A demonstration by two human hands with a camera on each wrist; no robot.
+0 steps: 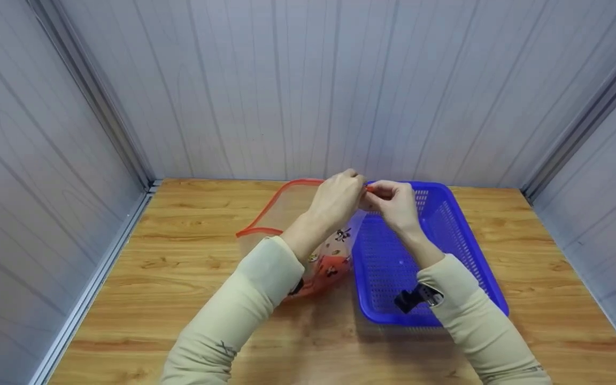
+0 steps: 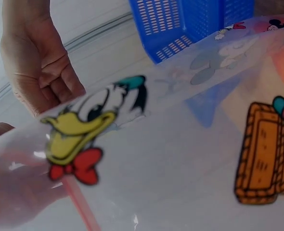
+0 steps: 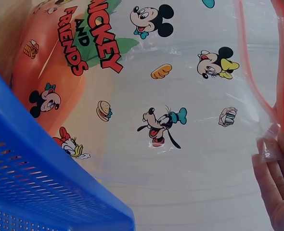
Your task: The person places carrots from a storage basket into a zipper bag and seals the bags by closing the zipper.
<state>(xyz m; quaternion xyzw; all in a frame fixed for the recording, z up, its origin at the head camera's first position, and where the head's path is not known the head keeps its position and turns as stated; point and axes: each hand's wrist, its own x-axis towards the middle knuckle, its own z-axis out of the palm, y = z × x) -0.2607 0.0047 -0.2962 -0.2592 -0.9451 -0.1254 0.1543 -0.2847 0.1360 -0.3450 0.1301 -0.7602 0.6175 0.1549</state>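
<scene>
A clear plastic zip bag with a red zip edge and cartoon prints stands on the table, beside a blue basket. Its mouth gapes on the left side. My left hand grips the bag's top at the right end of the zip. There my right hand pinches the red end between thumb and fingers, close to the left fingertips. Low in the bag shows something orange-red, its kind blurred by the film. A green leaf shape shows by the lettering; I cannot tell whether it is printed.
The blue perforated basket sits on the wooden table under my right forearm. Pale panels close off the back and both sides. A black strap with a small device is on my right wrist.
</scene>
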